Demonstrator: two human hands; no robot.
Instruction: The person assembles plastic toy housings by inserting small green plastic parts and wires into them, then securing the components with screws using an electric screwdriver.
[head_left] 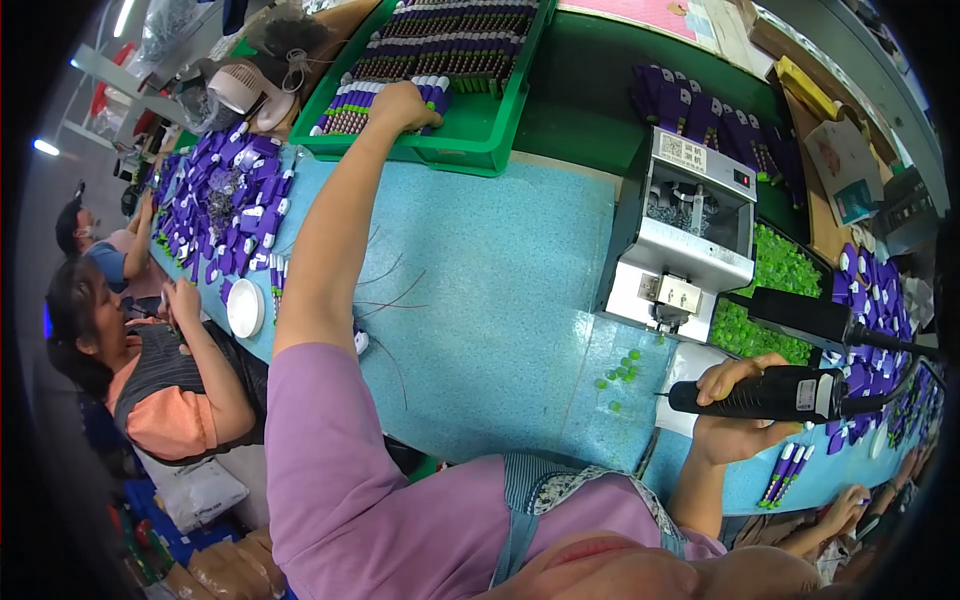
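Note:
My left arm stretches far across the table, and my left hand (403, 108) is in the green tray (470, 155). Its fingers curl down over the near row of slim purple-and-white devices (350, 108); what they grip is hidden. At the right, my right hand (742, 415) is wrapped round a black electric screwdriver (760, 394), held sideways with its bit pointing left. Beneath the bit is a white pad (690, 375). Loose green pieces (622, 372) lie left of it. A silver screw feeder (690, 215) stands beyond, with screws inside.
A box of green pieces (770, 285) sits beside the feeder, near another black tool (800, 315). Purple parts are heaped at left (225, 190) and right (870, 300). A white dish (245, 308) lies near a co-worker (150, 370). Dark wires (395, 300) cross the blue tabletop (480, 300).

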